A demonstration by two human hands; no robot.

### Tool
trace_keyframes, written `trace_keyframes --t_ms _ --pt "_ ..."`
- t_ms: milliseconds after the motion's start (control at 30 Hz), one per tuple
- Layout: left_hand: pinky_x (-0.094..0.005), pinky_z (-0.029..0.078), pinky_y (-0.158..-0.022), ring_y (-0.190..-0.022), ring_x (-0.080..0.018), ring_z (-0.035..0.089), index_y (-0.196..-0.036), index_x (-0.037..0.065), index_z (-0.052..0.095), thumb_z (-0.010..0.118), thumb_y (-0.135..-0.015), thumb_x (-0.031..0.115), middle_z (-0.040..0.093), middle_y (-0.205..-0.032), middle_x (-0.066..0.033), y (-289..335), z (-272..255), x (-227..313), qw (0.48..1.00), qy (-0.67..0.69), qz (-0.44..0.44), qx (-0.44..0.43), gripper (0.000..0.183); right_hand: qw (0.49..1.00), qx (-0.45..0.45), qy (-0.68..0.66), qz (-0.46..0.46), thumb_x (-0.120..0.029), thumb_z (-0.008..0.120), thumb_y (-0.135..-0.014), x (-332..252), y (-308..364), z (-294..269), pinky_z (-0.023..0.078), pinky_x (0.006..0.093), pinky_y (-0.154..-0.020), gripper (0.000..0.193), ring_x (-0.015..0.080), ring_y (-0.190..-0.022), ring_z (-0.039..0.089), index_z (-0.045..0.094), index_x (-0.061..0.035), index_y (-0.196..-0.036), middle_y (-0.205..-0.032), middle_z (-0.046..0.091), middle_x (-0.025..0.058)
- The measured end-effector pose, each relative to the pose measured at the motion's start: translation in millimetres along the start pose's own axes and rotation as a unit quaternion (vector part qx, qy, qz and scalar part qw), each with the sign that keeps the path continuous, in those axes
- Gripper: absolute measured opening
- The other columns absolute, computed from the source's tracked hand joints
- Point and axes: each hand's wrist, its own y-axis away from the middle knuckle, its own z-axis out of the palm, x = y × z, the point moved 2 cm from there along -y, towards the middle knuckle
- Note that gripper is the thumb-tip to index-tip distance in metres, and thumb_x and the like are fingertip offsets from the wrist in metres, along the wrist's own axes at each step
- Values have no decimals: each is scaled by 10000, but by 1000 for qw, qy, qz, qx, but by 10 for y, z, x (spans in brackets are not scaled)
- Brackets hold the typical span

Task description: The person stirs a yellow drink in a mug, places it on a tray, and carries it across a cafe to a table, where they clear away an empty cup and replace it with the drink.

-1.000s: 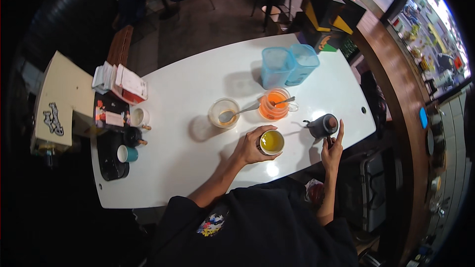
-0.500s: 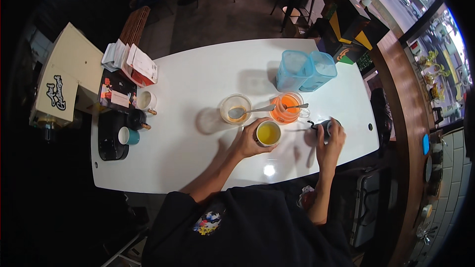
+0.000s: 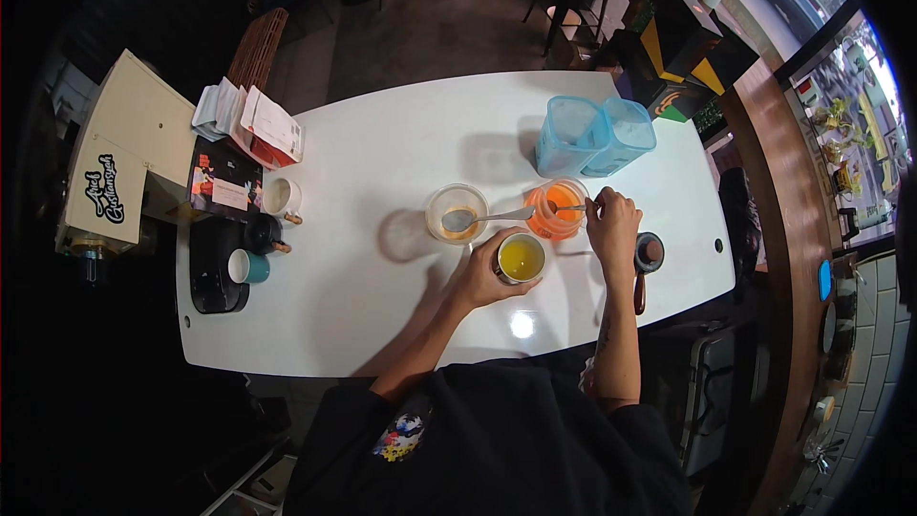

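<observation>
My left hand (image 3: 487, 272) wraps round a cup (image 3: 522, 259) of yellow-green liquid, held upright near the table's middle. The fingers of my right hand (image 3: 613, 225) pinch the handle end of a spoon (image 3: 575, 207). That spoon dips into a clear jug (image 3: 539, 222) of orange liquid, just beyond the cup. To its left stands a clear round bowl (image 3: 441, 199) with a little brown residue. Another spoon (image 3: 497, 217) rests in the bowl, its handle reaching to the jug. Right of my right forearm sits a small dark kettle (image 3: 650, 252) with a brown handle.
Two blue translucent containers (image 3: 571, 139) stand behind the jug. Along the left edge are a white mug (image 3: 281, 197), a black pot (image 3: 263, 231), a teal cup (image 3: 250, 265) on a black tray (image 3: 205, 291), and a cream machine (image 3: 124, 153). Black boxes (image 3: 683, 48) stand at the far right.
My right hand has let go of the dark kettle and moved left to the spoon in the jug. The kettle now stands farther right, turned. My left hand still holds the cup.
</observation>
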Motion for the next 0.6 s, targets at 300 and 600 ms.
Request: trace_keyframes --t_ms 300,600 --pt "-336 529 -940 -1074 -177 655 -1299 34 544 920 -673 206 662 -1185 -96 -3 -7 -16 1000 0 10 -3 751 981 92 -165 -40 -38 649 -903 -254 187 -397 416 404 -737 36 294 -728 570 620 -22 -888 -779 622 115" --pt "-332 535 -945 -1038 -178 675 -1288 -5 551 917 -681 210 685 -1141 -116 -1 20 -80 1000 20 18 8 741 942 196 -269 37 32 682 -886 -323 527 -917 487 328 -649 29 216 -676 622 661 52 -885 -777 659 134"
